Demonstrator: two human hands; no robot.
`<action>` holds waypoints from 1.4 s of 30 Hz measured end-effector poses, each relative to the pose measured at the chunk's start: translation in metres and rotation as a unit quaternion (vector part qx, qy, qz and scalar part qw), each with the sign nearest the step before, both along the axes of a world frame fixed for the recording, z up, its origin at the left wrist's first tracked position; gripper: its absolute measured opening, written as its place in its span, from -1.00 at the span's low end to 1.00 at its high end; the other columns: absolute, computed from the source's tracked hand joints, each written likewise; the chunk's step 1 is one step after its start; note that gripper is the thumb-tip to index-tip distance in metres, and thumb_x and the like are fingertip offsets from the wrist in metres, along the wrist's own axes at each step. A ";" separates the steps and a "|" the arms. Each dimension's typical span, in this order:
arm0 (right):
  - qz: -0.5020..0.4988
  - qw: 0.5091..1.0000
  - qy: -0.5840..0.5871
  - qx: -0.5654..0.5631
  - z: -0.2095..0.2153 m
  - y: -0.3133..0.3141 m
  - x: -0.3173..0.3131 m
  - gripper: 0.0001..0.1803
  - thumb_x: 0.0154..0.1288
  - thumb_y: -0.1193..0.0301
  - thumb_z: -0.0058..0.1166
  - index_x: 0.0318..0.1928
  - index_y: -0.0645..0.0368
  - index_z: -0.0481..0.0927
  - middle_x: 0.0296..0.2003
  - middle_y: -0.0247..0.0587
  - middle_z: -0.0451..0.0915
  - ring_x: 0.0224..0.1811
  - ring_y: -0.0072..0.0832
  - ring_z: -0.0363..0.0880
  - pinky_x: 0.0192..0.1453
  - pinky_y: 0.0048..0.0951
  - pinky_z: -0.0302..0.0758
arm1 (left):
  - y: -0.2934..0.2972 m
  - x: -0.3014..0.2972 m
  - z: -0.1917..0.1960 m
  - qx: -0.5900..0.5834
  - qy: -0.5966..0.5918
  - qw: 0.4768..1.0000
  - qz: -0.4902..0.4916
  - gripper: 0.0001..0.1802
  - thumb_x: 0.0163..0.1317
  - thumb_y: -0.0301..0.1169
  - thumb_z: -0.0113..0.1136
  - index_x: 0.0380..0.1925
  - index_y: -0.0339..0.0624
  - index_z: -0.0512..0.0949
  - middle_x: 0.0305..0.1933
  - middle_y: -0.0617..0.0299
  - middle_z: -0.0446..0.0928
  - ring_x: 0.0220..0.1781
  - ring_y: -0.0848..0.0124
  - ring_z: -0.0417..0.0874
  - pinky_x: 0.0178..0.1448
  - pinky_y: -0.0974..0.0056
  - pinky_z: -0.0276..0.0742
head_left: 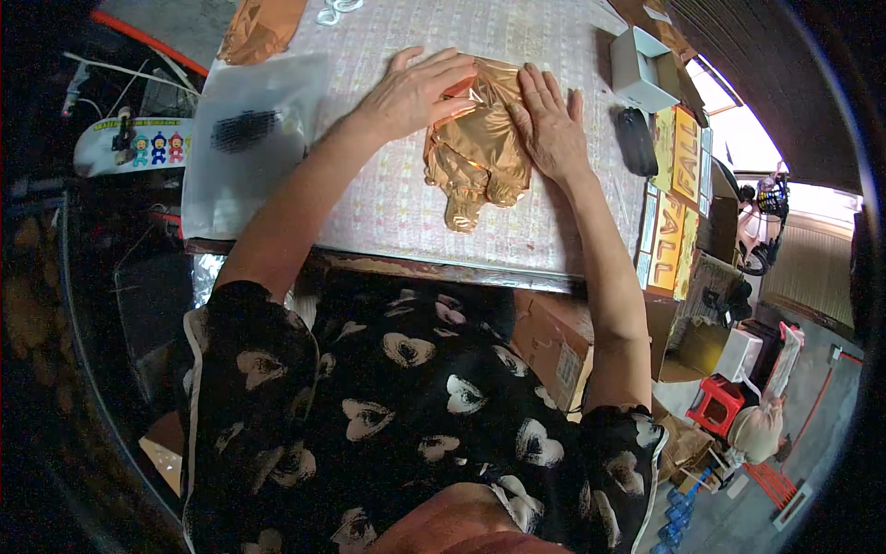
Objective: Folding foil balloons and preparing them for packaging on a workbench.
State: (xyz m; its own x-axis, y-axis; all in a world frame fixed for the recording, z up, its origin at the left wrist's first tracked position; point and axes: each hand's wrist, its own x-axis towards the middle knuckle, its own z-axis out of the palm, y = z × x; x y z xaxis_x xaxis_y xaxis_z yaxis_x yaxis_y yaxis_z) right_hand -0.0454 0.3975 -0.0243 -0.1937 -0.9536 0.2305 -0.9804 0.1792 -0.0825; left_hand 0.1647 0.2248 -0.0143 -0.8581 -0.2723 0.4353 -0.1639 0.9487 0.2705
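Note:
A shiny copper-coloured foil balloon [494, 138] lies flat and partly folded on the patterned tablecloth [369, 198], its crinkled rounded ends toward me. My left hand [415, 95] rests on its upper left part, fingers stretched out across the foil. Along the right edge of the balloon, my right hand [552, 137] lies flat with its fingers pointing away from me. Neither hand grips anything. Part of the foil is covered by my left fingers.
A clear plastic bag [208, 198] lies at the table's left, below another copper foil piece [263, 30]. White string [339, 9] sits at the far edge. On the right are an open white box [637, 83], a black object [635, 141] and yellow printed cardboard [669, 235].

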 end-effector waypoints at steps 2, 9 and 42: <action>0.000 1.000 0.000 0.013 0.001 0.000 -0.001 -0.30 0.67 0.00 -0.27 0.64 -0.02 0.07 0.65 -0.33 0.07 0.69 -0.23 0.00 0.68 0.21 -0.16 | 0.000 0.000 0.001 0.036 -0.025 0.999 0.007 -0.39 0.40 0.02 0.27 0.35 0.02 0.55 0.49 0.20 0.47 0.58 0.32 0.37 0.63 -0.08 0.03; 0.005 1.000 -0.010 0.007 0.003 0.005 -0.010 -0.30 0.64 -0.04 -0.23 0.62 -0.03 0.15 0.63 -0.30 0.13 0.67 -0.18 0.06 0.67 0.23 -0.19 | -0.003 0.000 -0.001 0.003 -0.053 0.999 -0.001 -0.37 0.41 0.08 0.21 0.38 0.07 0.54 0.52 0.25 0.45 0.58 0.35 0.37 0.65 -0.07 -0.01; 0.040 0.994 -0.041 -0.094 0.025 0.052 0.028 -0.49 0.33 0.58 0.12 0.29 0.02 0.61 0.25 -0.31 0.59 0.34 -0.30 0.50 0.46 -0.09 0.20 | -0.020 0.011 0.003 0.299 0.073 0.930 0.201 -0.68 0.35 -0.16 0.39 -0.05 -0.11 0.76 -0.06 0.23 0.79 -0.07 0.40 0.79 0.02 0.29 0.68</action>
